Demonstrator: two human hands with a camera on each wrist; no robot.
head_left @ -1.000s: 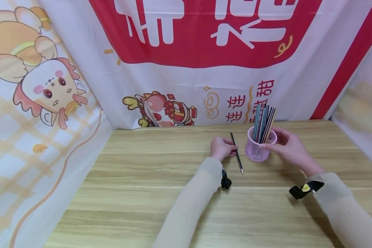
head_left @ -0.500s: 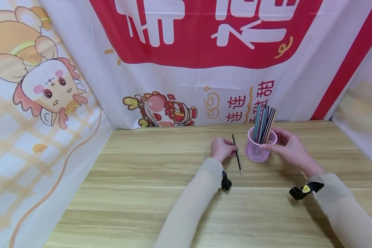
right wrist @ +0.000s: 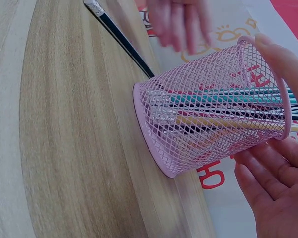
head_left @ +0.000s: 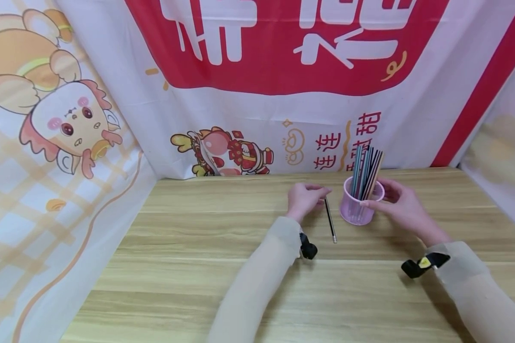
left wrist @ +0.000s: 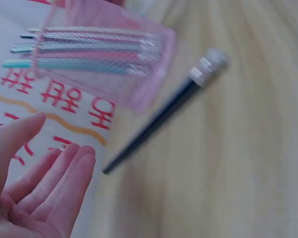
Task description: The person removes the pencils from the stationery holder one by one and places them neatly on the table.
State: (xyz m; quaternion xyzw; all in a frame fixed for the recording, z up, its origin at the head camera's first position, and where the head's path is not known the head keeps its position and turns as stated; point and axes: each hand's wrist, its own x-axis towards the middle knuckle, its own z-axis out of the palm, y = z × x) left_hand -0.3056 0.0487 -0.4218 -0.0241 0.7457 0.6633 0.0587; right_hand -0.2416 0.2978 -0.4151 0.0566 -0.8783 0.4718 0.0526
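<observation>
A black pencil [head_left: 330, 220] with a silver eraser end lies on the wooden table, left of a pink mesh pen cup [head_left: 350, 212]. My left hand [head_left: 303, 198] hovers by the pencil's far end. In the left wrist view its fingers [left wrist: 75, 186] and thumb are parted, and the pencil lies apart from them. My right hand [head_left: 401, 206] holds the pen cup at its right side, thumb at the rim and fingers behind. Several pencils [head_left: 360, 169] stand in the cup, their eraser ends down, as the right wrist view shows through the mesh.
A white cloth [head_left: 240, 109] with red and cartoon prints hangs behind the table's back edge. Another printed cloth [head_left: 68, 209] borders the left side. The wooden table [head_left: 189, 267] extends toward the front.
My left hand has let go of the pencil and shifted slightly up and away from it. Before that, the pencil turned a little in its fingers. The right hand and cup stay put.
</observation>
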